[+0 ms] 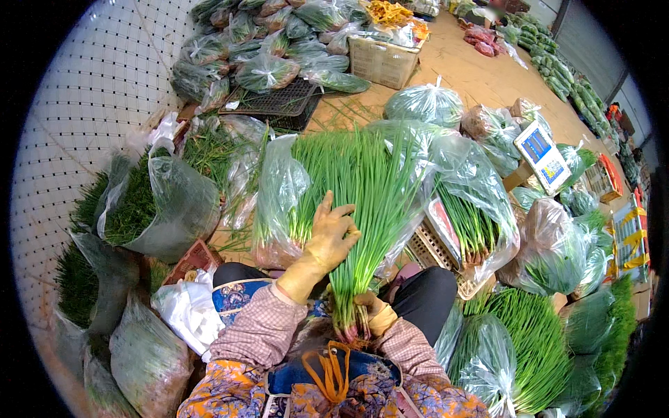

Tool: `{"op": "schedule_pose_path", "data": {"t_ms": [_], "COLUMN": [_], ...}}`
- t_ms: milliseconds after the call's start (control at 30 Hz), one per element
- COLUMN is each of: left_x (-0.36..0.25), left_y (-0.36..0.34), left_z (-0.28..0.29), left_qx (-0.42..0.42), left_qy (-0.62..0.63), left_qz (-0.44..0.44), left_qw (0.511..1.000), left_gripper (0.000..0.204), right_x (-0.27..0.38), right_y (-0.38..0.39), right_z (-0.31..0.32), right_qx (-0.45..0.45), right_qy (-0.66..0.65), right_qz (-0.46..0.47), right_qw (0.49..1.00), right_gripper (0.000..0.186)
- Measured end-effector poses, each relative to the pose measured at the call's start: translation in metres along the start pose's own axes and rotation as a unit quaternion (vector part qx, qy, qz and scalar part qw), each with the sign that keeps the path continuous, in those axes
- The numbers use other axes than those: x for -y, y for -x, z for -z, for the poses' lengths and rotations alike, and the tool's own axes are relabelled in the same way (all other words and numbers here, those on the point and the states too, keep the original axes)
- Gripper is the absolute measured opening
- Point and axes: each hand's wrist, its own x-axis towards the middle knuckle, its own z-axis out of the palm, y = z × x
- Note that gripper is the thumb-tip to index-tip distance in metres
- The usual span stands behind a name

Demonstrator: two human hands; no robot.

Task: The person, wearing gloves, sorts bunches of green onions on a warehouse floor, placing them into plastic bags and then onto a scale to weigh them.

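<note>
A tall bunch of green onions (373, 230) stands upright in front of me, its leaves fanning upward and its reddish root ends low near my lap. My right hand (377, 313), in a yellowish glove, is closed round the lower stalks. Farther up, my left hand (333, 233) in a yellow glove is open with its fingers spread, along the left side of the leaves; whether it touches them I cannot tell. Behind it, a clear plastic bag (279, 191) holds more green onions. Another bag of green onions (470, 223) lies to the right on a beige crate (426, 247).
On the right stands a scale display (542, 157), among filled bags (547, 247). Bagged greens (157, 202) crowd the left beside a white plastic bag (188, 306). Black crates (275, 101), a heap of bags (268, 70) and a beige basket (383, 61) are farther back.
</note>
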Motion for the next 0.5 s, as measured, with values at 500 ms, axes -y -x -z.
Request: {"op": "schedule_pose_path", "data": {"t_ms": [500], "left_x": [0.003], "left_y": [0.093], "left_z": [0.022], "left_qx": [0.121], "left_qy": [0.663], "left_qz": [0.303], "left_qw": [0.674], "left_gripper": [0.060], "right_x": [0.029], "right_y": [-0.034], "right_z": [-0.013], "right_qx": [0.042], "right_qy": [0.442], "right_qz": [0.093], "right_qw": [0.891], "right_gripper": [0.065]}}
